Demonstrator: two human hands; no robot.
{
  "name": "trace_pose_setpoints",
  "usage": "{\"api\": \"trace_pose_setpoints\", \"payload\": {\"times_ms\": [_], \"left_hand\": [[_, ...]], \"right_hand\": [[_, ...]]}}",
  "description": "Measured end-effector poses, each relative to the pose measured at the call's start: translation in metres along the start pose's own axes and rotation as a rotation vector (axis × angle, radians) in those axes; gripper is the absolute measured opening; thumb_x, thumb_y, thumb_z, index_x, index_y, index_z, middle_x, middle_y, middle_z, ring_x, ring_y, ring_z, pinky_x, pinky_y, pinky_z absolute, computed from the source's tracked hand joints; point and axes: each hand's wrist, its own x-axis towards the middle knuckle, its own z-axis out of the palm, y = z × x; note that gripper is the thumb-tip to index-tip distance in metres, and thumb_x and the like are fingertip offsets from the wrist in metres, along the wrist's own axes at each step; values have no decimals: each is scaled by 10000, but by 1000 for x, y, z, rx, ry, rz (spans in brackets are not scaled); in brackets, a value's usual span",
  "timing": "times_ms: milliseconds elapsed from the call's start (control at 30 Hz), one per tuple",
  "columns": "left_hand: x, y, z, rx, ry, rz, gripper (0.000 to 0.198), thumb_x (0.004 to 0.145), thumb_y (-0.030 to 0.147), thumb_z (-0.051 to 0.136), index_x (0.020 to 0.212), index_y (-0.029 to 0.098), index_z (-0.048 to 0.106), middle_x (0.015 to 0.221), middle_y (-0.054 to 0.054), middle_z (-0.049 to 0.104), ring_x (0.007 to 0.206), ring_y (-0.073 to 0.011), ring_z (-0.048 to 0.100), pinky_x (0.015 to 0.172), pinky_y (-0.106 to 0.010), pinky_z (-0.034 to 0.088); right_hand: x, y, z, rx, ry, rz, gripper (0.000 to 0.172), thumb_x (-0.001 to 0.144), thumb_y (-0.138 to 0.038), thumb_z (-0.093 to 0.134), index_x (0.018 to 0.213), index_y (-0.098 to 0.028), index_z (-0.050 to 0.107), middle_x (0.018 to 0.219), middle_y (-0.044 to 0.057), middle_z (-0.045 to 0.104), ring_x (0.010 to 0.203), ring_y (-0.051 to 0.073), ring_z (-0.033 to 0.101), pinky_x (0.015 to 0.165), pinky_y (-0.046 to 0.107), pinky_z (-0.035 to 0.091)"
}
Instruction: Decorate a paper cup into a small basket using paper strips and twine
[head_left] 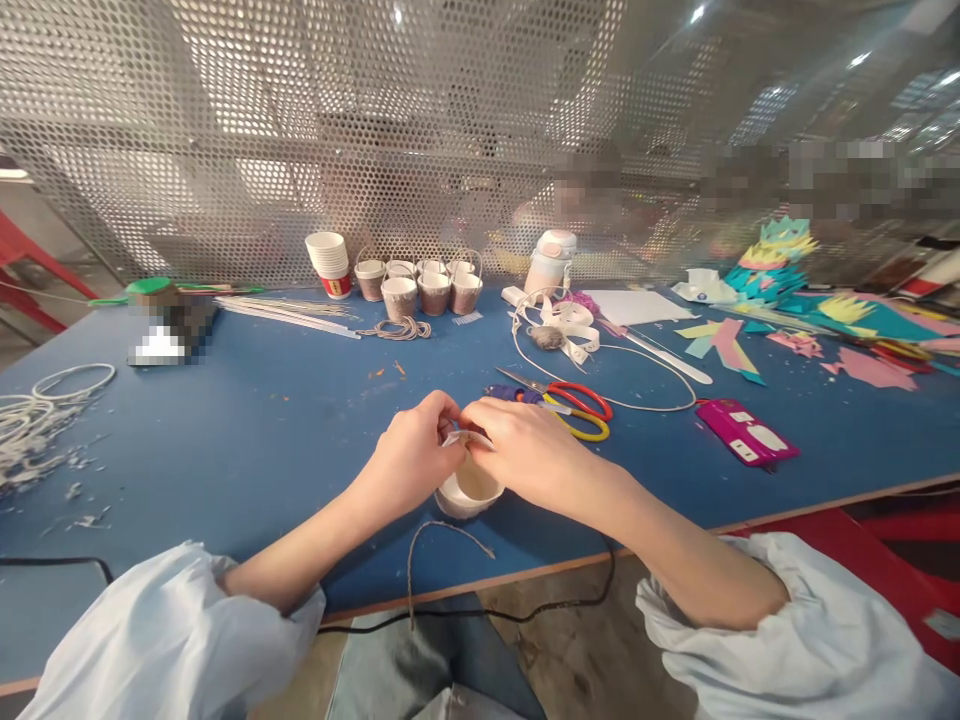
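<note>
A small white paper cup (466, 490) lies tipped towards me near the front edge of the blue table (255, 430). My left hand (411, 458) and my right hand (525, 448) both close round its rim, fingertips pinched together at the top. A length of brown twine (426, 545) trails from under the cup and hangs over the table edge. What the fingertips pinch is too small to make out.
Red and yellow scissors (576, 410) lie just beyond my right hand, a pink case (746, 432) farther right. Twine-wrapped cups (420, 285) and stacked paper cups (328, 262) stand at the back. Coloured paper cut-outs (795, 330) fill the right; white rings (71, 380) lie left.
</note>
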Motion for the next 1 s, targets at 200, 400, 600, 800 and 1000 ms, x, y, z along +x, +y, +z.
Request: {"api": "trace_pose_setpoints", "payload": {"times_ms": [200, 400, 600, 800, 1000], "left_hand": [[-2, 0, 1, 18, 9, -6, 174, 694, 129, 506, 837, 230, 507, 756, 22, 624, 712, -168, 558, 629, -267, 383], [-3, -1, 2, 43, 18, -1, 187, 700, 136, 502, 858, 236, 513, 738, 32, 624, 690, -164, 560, 625, -267, 385], [-5, -1, 1, 37, 37, -5, 191, 698, 150, 513, 871, 229, 522, 721, 34, 613, 656, -149, 546, 608, -257, 381], [-5, -5, 0, -65, 19, 63, 219, 675, 149, 533, 886, 206, 549, 718, 32, 604, 639, -128, 541, 596, -236, 398], [-3, -8, -1, -41, 41, 60, 235, 678, 146, 514, 901, 206, 560, 635, 55, 577, 588, -120, 524, 570, -230, 384]], "right_hand": [[3, -4, 4, 5, -26, -10, 126, 898, -79, 498, 924, -149, 601, 895, 61, 685, 781, 195, 624, 586, 295, 283], [-4, -8, 1, 9, -61, -50, 176, 877, -1, 468, 951, -121, 572, 904, 88, 651, 806, 198, 613, 621, 283, 358], [-6, -12, -3, 65, -90, -20, 200, 843, 13, 474, 968, -117, 559, 950, 99, 626, 851, 200, 598, 665, 289, 395], [-3, -15, -3, 111, -68, 3, 178, 855, -13, 477, 945, -134, 573, 946, 90, 643, 862, 197, 603, 658, 284, 388], [0, -12, 11, 89, -34, 0, 204, 856, 9, 449, 963, -108, 577, 935, 112, 659, 851, 209, 615, 668, 291, 378]]}}
